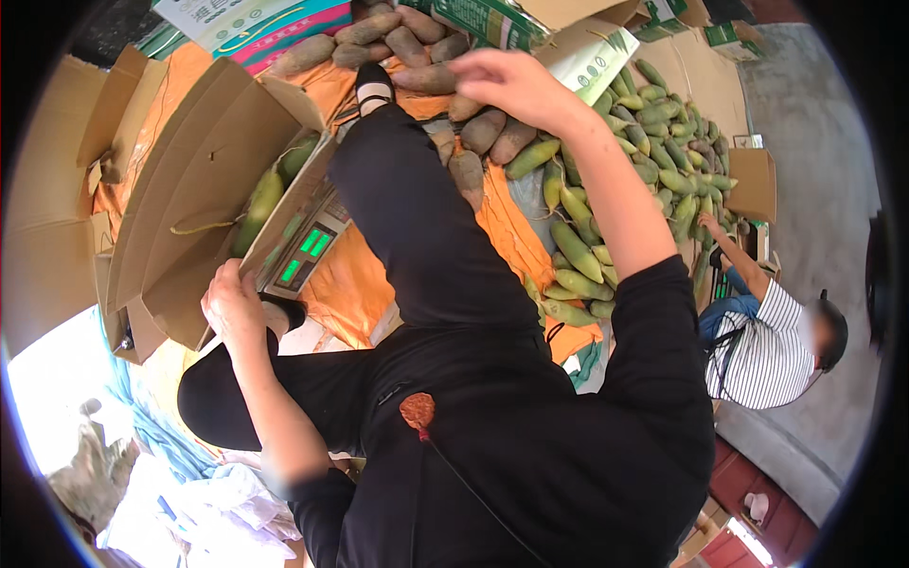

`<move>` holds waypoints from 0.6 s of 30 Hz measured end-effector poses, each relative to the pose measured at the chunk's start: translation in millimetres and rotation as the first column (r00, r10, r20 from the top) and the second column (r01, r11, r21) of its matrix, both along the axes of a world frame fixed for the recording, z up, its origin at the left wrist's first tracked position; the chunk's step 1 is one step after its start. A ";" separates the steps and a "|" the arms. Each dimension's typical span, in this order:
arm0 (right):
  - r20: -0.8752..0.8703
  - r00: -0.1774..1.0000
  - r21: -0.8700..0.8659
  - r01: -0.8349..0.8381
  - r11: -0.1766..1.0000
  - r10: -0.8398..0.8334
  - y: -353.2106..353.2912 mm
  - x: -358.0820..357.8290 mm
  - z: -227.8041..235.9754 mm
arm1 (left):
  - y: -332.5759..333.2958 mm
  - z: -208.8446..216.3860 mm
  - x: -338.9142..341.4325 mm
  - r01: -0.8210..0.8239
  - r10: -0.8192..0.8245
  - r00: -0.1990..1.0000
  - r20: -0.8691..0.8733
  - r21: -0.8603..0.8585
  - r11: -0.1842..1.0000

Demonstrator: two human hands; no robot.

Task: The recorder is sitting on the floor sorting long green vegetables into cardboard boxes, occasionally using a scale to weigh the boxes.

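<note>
My left hand (235, 305) is closed on the lower edge of an open cardboard box (185, 180), which sits on a digital scale (308, 254) with a lit green display. Inside the box are green radishes (258, 213), partly hidden by its walls. My right hand (507, 87) is stretched out to the far side over a heap of brownish-red radishes (407, 47). Its fingers are loosely bent and apart, close to one long radish (426, 79); whether they touch it I cannot tell. Nothing shows in that hand.
A large pile of green radishes (653, 142) spreads to the right. Orange sheeting (355, 293) lies under the scale. Printed cartons (251, 24) stand at the far side. At right, a person in a striped shirt (767, 355) reaches toward the pile. White sacks (204, 516) lie near left.
</note>
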State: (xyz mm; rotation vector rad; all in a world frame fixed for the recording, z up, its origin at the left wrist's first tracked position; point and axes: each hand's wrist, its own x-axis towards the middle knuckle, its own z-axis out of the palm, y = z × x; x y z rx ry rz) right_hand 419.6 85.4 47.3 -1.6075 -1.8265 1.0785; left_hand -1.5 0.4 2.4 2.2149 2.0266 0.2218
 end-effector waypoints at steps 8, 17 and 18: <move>0.371 0.885 -0.386 0.424 0.820 -0.283 -174.4 131.9 -209.1 | -1.5 1.8 0.8 -0.031 0.031 0.999 0.010 -0.022 0.999; 0.837 0.548 -0.389 0.598 0.701 -0.002 -387.7 193.2 -301.8 | 5.7 -8.9 16.6 -0.008 0.012 0.995 0.100 -0.042 0.999; 0.830 0.494 -0.351 0.822 0.448 -0.257 -399.0 190.2 -302.2 | 4.9 -6.6 17.6 -0.021 0.027 0.996 0.083 -0.064 0.998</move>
